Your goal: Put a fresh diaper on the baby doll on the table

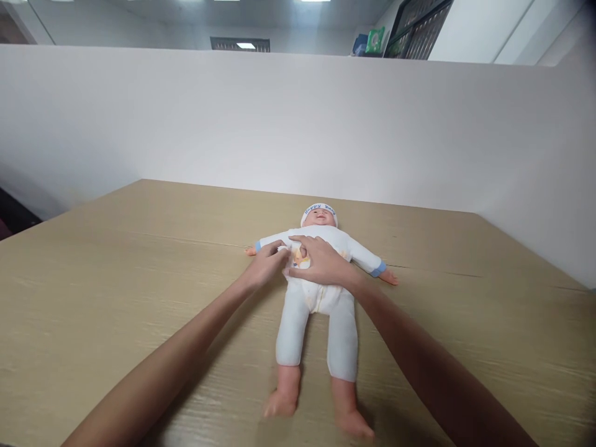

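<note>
White cloth on the chest of the doll (321, 279) is pinched by the fingers (279, 249) of the left hand (267, 264), closed together on the fabric near the doll's arm. The right hand (321, 264) is laid over the chest, fingers bent and pressed on the same suit; a firm pinch there cannot be told. The doll is placed on its back at the middle of the wooden table (116, 298), head toward the white partition wall (186, 118), bare feet toward the person. If the cloth is pulled too hard, the light doll may be dragged or the closure torn.
</note>
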### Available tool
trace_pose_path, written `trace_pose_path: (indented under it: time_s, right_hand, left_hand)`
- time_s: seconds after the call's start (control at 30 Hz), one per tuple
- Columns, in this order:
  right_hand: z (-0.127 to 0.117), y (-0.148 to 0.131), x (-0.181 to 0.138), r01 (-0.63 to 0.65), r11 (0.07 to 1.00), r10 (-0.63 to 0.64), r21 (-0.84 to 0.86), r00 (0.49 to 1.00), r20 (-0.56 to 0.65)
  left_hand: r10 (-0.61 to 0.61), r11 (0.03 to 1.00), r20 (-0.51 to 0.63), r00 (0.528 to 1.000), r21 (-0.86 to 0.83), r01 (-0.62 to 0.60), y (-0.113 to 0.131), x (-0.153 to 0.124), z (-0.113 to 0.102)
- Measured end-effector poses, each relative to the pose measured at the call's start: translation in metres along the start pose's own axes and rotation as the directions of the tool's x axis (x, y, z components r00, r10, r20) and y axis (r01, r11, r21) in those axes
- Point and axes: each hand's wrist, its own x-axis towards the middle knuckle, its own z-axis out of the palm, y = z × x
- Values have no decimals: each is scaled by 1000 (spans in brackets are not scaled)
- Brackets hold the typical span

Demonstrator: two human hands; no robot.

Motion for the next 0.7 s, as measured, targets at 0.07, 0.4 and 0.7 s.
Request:
trace_pose_path:
  time_s: [0.07,0.4,0.7]
  right_hand:
    - [-5,1,-1,14,999,-14,31,1000,-15]
    - [-8,4,24,141,987,-134,-75,986,96]
    - [-21,-7,32,411,911,-406,-9,902,150]
  left_hand:
    - [-1,1000,-47,999,7,1,-11,-4,-10]
    - [-33,998,-11,999,45,33,-29,-25,-29]
    - [-57,998,9,998,-35,58,-34,-24,-27]
